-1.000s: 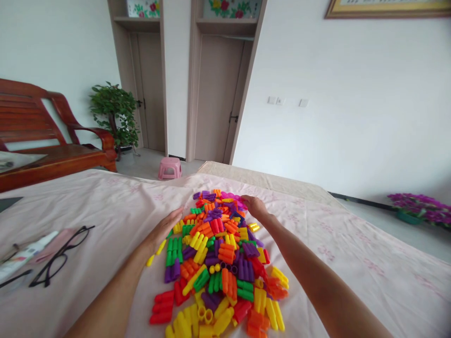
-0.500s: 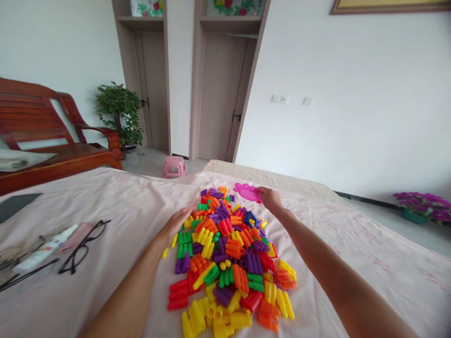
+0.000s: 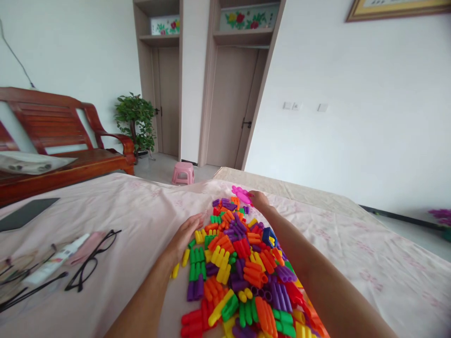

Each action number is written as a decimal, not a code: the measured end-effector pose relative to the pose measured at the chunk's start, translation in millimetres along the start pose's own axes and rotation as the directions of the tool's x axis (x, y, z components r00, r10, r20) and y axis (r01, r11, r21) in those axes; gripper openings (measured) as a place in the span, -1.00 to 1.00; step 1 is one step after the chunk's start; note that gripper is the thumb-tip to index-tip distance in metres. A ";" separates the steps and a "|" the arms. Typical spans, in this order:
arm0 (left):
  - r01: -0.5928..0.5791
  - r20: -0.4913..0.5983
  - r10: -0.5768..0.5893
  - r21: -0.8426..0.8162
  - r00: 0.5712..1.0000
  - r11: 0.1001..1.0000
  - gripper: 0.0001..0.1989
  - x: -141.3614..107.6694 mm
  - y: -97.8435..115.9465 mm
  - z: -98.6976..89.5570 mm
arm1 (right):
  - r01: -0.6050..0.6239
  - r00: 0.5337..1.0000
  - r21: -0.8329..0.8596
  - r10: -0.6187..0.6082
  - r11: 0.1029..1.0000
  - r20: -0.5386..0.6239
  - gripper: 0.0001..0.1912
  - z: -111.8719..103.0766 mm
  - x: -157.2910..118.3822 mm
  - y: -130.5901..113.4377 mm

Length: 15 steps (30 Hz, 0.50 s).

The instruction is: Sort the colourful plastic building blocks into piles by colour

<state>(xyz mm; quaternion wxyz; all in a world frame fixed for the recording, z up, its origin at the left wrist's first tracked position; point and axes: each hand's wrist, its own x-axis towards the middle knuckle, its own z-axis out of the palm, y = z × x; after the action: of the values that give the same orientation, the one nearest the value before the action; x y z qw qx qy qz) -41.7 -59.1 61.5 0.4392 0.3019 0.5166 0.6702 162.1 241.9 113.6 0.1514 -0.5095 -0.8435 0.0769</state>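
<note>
A long heap of plastic building blocks [image 3: 243,244] in red, orange, yellow, green and purple lies in front of me. At its far end my right hand [image 3: 260,201] grips a flat pink plastic piece with a scalloped edge [image 3: 241,194] by its right side. My left hand [image 3: 187,231] rests along the heap's left edge, fingers stretched forward beside yellow and green blocks. A dark blue block with an opening [image 3: 269,237] sits near my right forearm, which hides part of the heap's right side.
Black-framed glasses [image 3: 90,263], a white tube [image 3: 58,260] and a dark flat object [image 3: 26,213] lie on the pale flowered cloth [image 3: 141,206] to the left. Beyond stand a pink stool [image 3: 183,173], a wooden bench [image 3: 66,136] and a potted plant [image 3: 136,122].
The view has shifted, so the room appears lower and further right. My right hand, with the pink piece, has moved slightly left over the heap's far end. The left hand stays beside the blocks.
</note>
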 end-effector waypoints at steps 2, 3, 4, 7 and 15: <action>-0.015 -0.026 0.014 -0.020 1.000 1.000 -0.40 4.5 -3.7 -3.1 | 0.082 0.996 0.017 -0.082 0.997 0.024 -0.67 5.6 1.8 -11.2; -0.027 -0.040 0.026 -0.028 0.999 0.999 -0.40 6.4 -5.5 -4.6 | 0.123 0.992 0.029 -0.124 0.992 0.033 -0.68 7.9 1.5 -16.8; -0.040 -0.053 0.038 -0.035 0.998 0.999 -0.40 7.9 -7.0 -5.9 | 0.164 0.985 0.043 -0.166 0.985 0.042 -0.68 10.0 0.6 -22.2; -0.054 -0.099 0.048 -0.065 0.994 0.996 -0.40 11.4 -10.7 -8.7 | 0.279 0.956 0.089 -0.285 0.956 0.064 -0.68 14.5 -4.0 -36.8; -0.083 -0.144 0.075 -0.054 0.987 0.995 -0.42 20.0 -20.4 -12.6 | 0.532 0.812 0.291 -0.576 0.795 0.091 -0.69 12.7 -39.0 -58.2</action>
<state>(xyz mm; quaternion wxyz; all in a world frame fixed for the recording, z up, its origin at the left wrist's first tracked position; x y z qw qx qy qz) -55.5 -44.9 37.4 0.3832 0.2606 0.5140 0.7219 126.2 180.5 111.3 0.1559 -0.2070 -0.9489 0.1801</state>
